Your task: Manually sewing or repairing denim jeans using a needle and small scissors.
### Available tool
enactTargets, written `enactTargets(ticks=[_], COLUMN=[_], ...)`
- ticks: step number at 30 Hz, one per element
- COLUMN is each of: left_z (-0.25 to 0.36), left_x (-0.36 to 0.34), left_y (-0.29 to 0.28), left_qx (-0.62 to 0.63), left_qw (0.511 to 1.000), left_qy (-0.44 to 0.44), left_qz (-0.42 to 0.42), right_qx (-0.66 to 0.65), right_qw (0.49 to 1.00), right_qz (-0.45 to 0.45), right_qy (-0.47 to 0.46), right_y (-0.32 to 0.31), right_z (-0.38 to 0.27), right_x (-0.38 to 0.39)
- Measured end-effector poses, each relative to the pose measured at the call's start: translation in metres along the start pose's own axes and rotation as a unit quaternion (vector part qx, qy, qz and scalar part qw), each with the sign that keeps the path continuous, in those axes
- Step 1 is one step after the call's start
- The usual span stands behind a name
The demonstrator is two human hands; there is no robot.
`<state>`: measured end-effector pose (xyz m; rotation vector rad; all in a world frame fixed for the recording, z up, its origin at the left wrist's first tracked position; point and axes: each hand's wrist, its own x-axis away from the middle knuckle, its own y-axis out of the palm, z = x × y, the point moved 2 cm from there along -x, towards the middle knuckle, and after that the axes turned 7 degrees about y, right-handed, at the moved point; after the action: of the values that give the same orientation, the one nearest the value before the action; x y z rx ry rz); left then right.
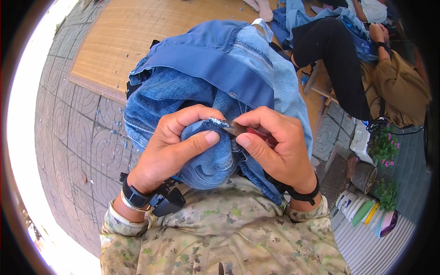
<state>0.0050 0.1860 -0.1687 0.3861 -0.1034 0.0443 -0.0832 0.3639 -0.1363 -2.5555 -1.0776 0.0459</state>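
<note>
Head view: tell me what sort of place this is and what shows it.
Probably an outdoor yard or pavement: patterned grey paving tiles at left, a leafy green plant with pink flowers at right, and bright white glare along the left edge suggesting daylight.

Pinches a frayed edge (213, 121) of bunched blue denim (204, 169) in the left grip (167, 145), and in the right grip (282, 146) holds a small red-handled metal tool (236, 129) at that edge. Wears camouflage clothing (206, 240), with a dark watch (136, 197) on the left wrist and a black band (306, 197) on the right. Looks down past the cloth to a wooden worktop (107, 48), patterned grey paving (71, 137) at left and — at upper right — another person's black-trousered leg (327, 48), with pink flowers (387, 162) below.
</note>
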Motion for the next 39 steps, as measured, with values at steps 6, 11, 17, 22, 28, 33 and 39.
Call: enactTargets(ticks=[6, 11, 17, 22, 28, 33, 39], left_z=[0.001, 0.000, -0.001, -0.002, -0.004, -0.003, -0.001], left_x=[0.001, 0.001, 0.000, 0.002, 0.000, 0.002, 0.000], left_y=[0.000, 0.001, 0.002, 0.000, 0.002, 0.002, 0.003], left_qx=[0.003, -0.019, -0.008, -0.025, -0.022, -0.015, -0.035], left_qw=[1.000, 1.000, 1.000, 1.000, 1.000, 1.000, 0.999], left_qy=[-0.025, -0.007, -0.001, -0.009, -0.003, -0.003, 0.005], left_qz=[-0.013, -0.013, -0.014, -0.015, -0.015, -0.016, -0.023], right_qx=[-0.041, -0.058, -0.052, -0.035, -0.037, -0.048, -0.055], right_qw=[0.998, 0.997, 0.998, 0.999, 0.999, 0.998, 0.997], right_qz=[-0.018, -0.021, -0.014, -0.019, -0.018, -0.023, -0.026], right_qy=[0.040, 0.036, 0.040, 0.032, 0.034, 0.038, 0.044], right_y=[-0.001, 0.000, 0.001, 0.000, 0.000, 0.002, 0.001], right_z=[0.002, 0.005, 0.005, 0.006, 0.006, 0.006, 0.009], right_x=[0.000, 0.000, -0.001, -0.001, 0.000, 0.000, -0.001])
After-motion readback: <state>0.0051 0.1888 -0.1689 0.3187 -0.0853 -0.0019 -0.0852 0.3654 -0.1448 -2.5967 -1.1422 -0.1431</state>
